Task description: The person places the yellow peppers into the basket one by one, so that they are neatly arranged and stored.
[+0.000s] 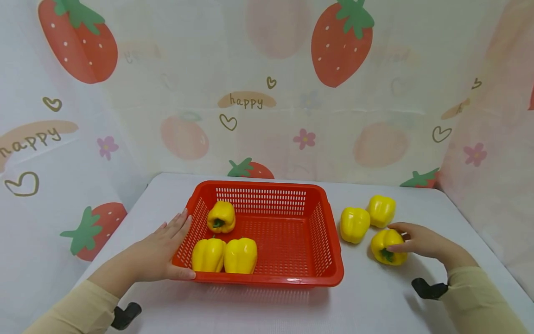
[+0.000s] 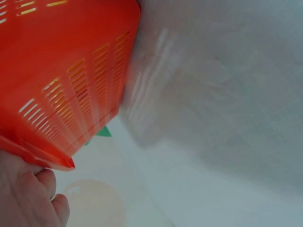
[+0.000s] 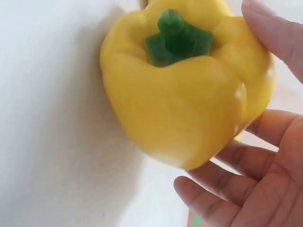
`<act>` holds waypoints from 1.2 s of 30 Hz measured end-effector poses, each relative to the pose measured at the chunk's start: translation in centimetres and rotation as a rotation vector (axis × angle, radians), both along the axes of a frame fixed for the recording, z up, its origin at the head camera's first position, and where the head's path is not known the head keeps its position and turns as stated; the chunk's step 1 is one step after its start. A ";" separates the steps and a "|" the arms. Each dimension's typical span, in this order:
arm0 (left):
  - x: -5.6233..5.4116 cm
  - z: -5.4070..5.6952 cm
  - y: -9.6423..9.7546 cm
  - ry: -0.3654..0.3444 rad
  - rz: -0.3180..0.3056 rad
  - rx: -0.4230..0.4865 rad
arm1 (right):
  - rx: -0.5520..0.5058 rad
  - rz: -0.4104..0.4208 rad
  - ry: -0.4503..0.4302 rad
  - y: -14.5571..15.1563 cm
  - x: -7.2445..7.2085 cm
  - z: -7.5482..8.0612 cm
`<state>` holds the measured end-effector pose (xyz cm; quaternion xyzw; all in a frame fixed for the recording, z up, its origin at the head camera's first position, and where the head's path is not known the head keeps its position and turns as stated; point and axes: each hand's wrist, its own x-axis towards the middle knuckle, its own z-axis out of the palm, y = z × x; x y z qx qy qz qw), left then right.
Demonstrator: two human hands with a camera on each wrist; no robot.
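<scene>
A red plastic basket (image 1: 275, 280) with slotted walls stands on the white table. My left hand (image 1: 156, 253) rests on its near left corner, fingers straight along the left rim and thumb on the front rim. Over on the right, my right hand (image 1: 425, 241) grips a yellow bell pepper (image 1: 388, 247) between thumb and fingers. In the right wrist view, the pepper's green stem (image 3: 171, 35) faces the camera and the fingers curve round its far side. Two more yellow bell peppers (image 1: 354, 225) sit between that hand and the basket.
Inside the basket, one yellow bell pepper (image 1: 221, 216) lies toward the back left and two others (image 1: 240, 256) sit side by side at the front left. A strawberry-print curtain (image 1: 333, 139) surrounds the white table (image 1: 367, 297) at the back and sides.
</scene>
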<state>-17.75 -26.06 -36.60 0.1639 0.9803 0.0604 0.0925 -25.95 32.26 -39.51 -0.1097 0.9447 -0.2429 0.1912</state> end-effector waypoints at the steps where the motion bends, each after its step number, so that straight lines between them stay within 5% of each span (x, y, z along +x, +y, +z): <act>1: 0.0 0.0 0.0 -0.001 0.001 0.000 | 0.009 0.004 0.002 0.0 -0.1 0.0; 18: -0.1 -0.2 -0.1 -0.006 0.009 0.000 | 0.069 0.004 0.002 -0.4 0.0 0.8; 36: -0.1 -0.2 -0.1 0.003 0.007 -0.005 | 0.022 0.056 0.119 -1.1 0.0 3.3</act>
